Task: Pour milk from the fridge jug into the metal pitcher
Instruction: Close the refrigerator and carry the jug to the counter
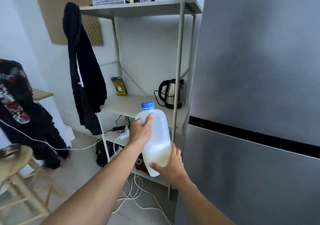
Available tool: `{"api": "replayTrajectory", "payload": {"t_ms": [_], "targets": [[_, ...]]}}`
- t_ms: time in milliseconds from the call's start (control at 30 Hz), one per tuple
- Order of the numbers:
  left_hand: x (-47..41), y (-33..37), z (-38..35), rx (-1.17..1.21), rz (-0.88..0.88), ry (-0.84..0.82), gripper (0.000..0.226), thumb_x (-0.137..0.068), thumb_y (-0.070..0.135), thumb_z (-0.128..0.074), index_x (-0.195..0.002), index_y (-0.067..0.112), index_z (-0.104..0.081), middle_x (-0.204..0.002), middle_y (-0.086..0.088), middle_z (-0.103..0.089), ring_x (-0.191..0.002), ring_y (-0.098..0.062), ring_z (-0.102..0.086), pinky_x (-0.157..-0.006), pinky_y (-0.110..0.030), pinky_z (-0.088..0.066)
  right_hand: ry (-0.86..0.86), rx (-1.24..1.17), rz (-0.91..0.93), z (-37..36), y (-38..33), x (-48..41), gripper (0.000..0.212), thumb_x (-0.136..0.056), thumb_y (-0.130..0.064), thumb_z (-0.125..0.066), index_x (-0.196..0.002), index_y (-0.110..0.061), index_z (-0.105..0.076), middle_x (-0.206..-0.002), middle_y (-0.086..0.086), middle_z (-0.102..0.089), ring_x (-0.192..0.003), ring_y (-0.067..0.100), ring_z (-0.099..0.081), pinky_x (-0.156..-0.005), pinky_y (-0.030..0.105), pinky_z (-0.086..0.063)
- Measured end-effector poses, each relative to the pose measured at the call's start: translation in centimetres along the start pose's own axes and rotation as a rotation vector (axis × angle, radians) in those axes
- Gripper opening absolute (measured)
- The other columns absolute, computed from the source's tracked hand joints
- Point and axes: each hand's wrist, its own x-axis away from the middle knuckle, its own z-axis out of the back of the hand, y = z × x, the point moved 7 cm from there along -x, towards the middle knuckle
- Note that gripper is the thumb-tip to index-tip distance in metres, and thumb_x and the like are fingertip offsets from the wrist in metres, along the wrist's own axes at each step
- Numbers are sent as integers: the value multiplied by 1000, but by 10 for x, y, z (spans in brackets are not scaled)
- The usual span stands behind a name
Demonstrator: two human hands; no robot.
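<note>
A translucent plastic milk jug [158, 134] with a blue screw cap is held in the air in front of the shelf, tilted slightly. Milk fills only its bottom part. My left hand [141, 131] grips the jug's upper part near the neck. My right hand [170, 164] holds its base from below and the right. The cap is on. No metal pitcher is in view.
The steel fridge [259, 86] stands at the right with both doors closed. A grey shelf unit [147, 105] holds a kettle [172, 93] and a yellow bag. A dark hoodie [83, 65] hangs off it. Cables lie on the floor. A wooden stool [19, 169] and another person stand at left.
</note>
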Motion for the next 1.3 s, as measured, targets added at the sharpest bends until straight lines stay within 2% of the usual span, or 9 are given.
{"api": "replayTrajectory", "payload": {"t_ms": [167,300,500,634,800,934,1067,1200,1300], "targets": [[36,5,-2,44,7,36,39,-90,46,-63,-74,12,-49,-57,-5,-46,-43,-19,-43,-57,-30,-40,66,-49,40,3,-1,17,131,-53,-54,-83,-148,-17,0,-136,2,-29,-132,23,-33,-108,36,-35],[65,-4,-2,27,50,117,41,-91,44,-62,-70,12,-47,-54,-4,-47,-42,-20,-43,-59,-30,-40,-3,20,81,4,8,35,137,-51,-58,-82,-149,-15,4,-138,2,-28,-132,22,-35,-103,33,-39],[115,-25,4,64,160,231,33,-93,41,-63,-80,12,-52,-56,-1,-47,-41,-17,-43,-56,-28,-40,-87,72,157,6,31,55,106,-55,-47,-79,-137,-20,-18,-128,-2,-36,-123,23,-46,-95,34,-43],[153,-41,33,53,215,310,35,-94,42,-60,-79,12,-48,-59,-1,-48,-37,-15,-45,-58,-29,-43,-188,134,204,-13,34,83,108,-48,-53,-79,-134,-21,-20,-129,-5,-36,-121,23,-47,-89,39,-47],[205,-42,110,6,217,488,33,-96,41,-58,-78,13,-52,-60,-2,-48,-43,-18,-45,-58,-31,-44,-313,185,355,-53,0,139,102,-49,-57,-74,-129,-18,-24,-126,-3,-40,-117,25,-52,-88,39,-49],[234,-38,153,-73,268,506,38,-95,48,-54,-94,11,-64,-64,-5,-54,-51,-20,-51,-64,-34,-48,-327,176,424,-73,-27,172,104,-50,-58,-73,-132,-16,-24,-123,-1,-44,-113,27,-53,-86,39,-49],[312,-36,241,-149,290,683,45,-95,52,-51,-84,11,-62,-63,-7,-58,-55,-22,-57,-75,-40,-54,-431,155,582,-114,-70,252,102,-49,-60,-74,-129,-18,-27,-117,-2,-47,-103,23,-58,-80,37,-52],[410,-36,318,-125,305,848,39,-97,47,-52,-88,9,-55,-65,-5,-54,-54,-18,-52,-59,-29,-47,-580,128,708,-156,-101,350,109,-53,-63,-73,-137,-17,-22,-123,-2,-46,-106,21,-57,-81,35,-50],[495,-37,374,-117,321,985,40,-95,46,-56,-81,9,-51,-61,-7,-53,-50,-20,-51,-60,-32,-47,-696,120,807,-180,-117,435,109,-55,-63,-72,-138,-16,-20,-124,-2,-45,-109,22,-55,-82,35,-50]]}}
